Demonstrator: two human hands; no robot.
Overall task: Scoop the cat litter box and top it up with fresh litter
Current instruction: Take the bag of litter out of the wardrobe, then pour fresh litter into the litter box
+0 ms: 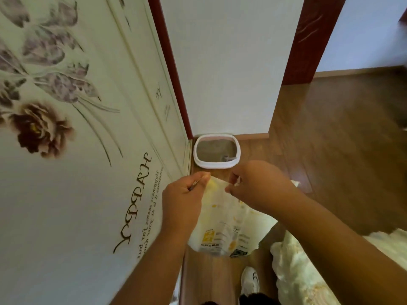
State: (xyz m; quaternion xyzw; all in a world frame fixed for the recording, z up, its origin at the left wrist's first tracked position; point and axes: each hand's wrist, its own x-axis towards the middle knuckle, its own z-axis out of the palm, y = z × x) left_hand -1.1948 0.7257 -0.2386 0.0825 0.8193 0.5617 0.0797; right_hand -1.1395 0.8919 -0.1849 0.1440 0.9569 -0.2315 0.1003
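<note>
The litter bag [222, 225], pale with yellow print, is held upright above the wooden floor [330, 133], its top edge pinched at either side. The left grip [184, 201] is closed on one corner, the right grip [256, 186] on the other; the mouth appears to be in the course of being pulled open. The topping-up step is judged to be in hand. The litter box [217, 150] is seen just beyond both grips, in the corner against the wall. Next, an opened mouth tilted over the box is called for.
</note>
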